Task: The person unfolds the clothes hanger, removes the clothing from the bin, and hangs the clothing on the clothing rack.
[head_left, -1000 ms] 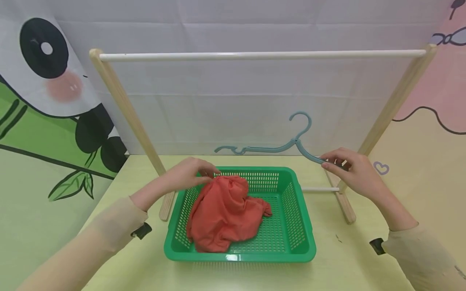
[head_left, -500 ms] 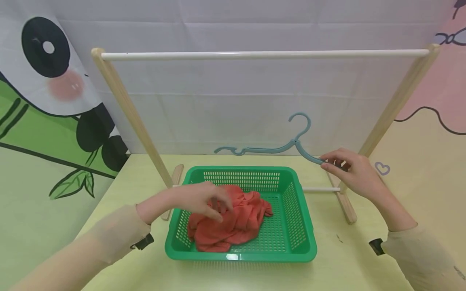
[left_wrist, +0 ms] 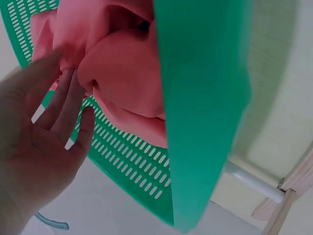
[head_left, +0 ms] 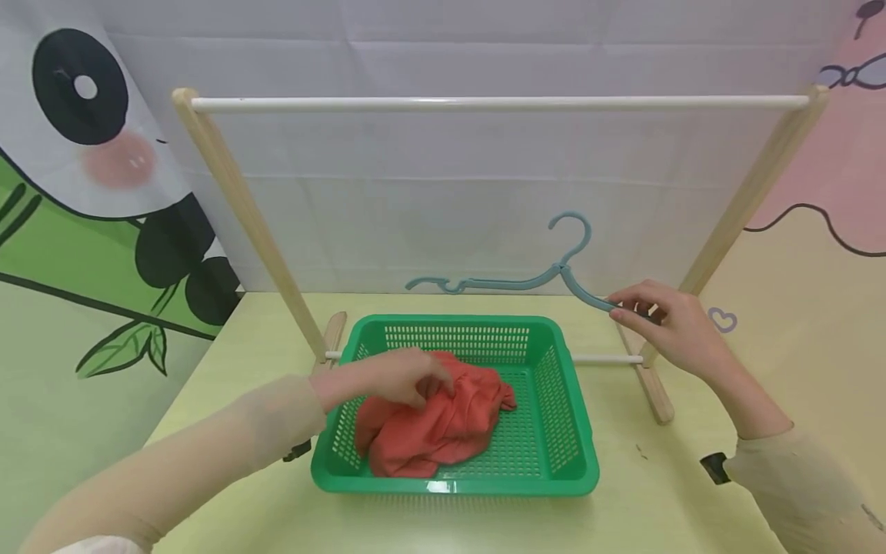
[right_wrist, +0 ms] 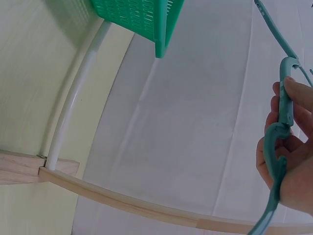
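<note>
A red cloth (head_left: 443,431) lies crumpled in a green slotted basket (head_left: 450,486) on the yellow table. My left hand (head_left: 432,391) reaches into the basket and pinches a fold at the top of the cloth. The left wrist view shows that hand (left_wrist: 66,68) with its fingertips on the cloth (left_wrist: 122,73), by the basket wall (left_wrist: 205,98). My right hand (head_left: 619,308) holds one arm end of a light blue hanger (head_left: 512,283) above the table, behind the basket. In the right wrist view my fingers (right_wrist: 293,88) curl round the hanger (right_wrist: 277,169).
A wooden drying rack straddles the basket, with a white top rail (head_left: 484,103), slanted posts (head_left: 242,208) and a low white rail (head_left: 602,358). A white sheet hangs behind. Bare table lies in front of and to the right of the basket.
The left hand had the cloth lifted at the basket's back edge. The cloth has dropped back into the basket, and the hand now pinches it lower down. The right hand and hanger stayed still.
</note>
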`<action>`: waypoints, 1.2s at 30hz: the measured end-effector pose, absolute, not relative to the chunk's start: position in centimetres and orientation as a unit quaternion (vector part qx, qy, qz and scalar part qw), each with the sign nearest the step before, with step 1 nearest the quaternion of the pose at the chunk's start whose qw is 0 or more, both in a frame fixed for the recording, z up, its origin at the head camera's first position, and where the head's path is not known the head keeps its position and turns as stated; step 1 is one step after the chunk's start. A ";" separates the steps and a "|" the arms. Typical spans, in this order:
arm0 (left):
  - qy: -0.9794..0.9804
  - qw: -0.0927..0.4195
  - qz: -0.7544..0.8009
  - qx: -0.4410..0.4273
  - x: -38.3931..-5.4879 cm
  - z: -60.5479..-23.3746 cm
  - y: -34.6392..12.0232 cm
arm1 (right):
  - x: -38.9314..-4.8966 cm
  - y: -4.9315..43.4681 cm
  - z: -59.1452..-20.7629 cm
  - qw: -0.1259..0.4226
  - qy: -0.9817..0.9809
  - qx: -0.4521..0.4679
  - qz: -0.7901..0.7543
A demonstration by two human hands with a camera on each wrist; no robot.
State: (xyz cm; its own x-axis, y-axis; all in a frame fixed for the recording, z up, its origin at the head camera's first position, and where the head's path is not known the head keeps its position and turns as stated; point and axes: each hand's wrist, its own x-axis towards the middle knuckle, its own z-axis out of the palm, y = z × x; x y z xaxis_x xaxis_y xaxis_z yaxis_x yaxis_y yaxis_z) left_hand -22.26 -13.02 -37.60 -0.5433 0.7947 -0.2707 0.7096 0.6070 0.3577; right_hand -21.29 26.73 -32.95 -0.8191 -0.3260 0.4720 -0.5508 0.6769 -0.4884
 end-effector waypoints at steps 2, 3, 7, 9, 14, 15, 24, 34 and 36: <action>0.868 0.219 0.112 0.432 -22.2 -37.8 -13.1 | -21.3 26.9 -33.0 0.176 -0.898 0.244 0.321; 0.866 0.221 0.112 0.435 -22.1 -37.9 -13.1 | -21.3 27.0 -33.0 0.177 -0.898 0.244 0.320; 0.862 0.195 0.105 0.456 -22.1 -38.7 -13.2 | -21.3 27.2 -33.0 0.177 -0.901 0.237 0.318; 0.862 0.181 0.107 0.462 -22.1 -38.8 -13.3 | -21.3 27.2 -33.1 0.175 -0.902 0.233 0.318; 0.859 0.168 0.134 0.466 -22.5 -37.7 -13.6 | -21.3 27.1 -33.1 0.176 -0.899 0.237 0.322; 0.858 0.166 0.143 0.465 -22.5 -37.1 -13.7 | -21.3 27.1 -33.0 0.178 -0.898 0.240 0.323; 0.838 0.151 0.300 0.429 -23.0 -30.8 -15.1 | -20.4 27.2 -32.9 0.185 -0.897 0.232 0.327; 0.806 0.111 0.450 0.369 -22.4 -25.9 -16.4 | -18.5 26.7 -33.1 0.197 -0.898 0.213 0.330; 0.819 0.116 0.442 0.348 -22.4 -26.6 -16.3 | -18.2 26.5 -33.2 0.200 -0.898 0.213 0.330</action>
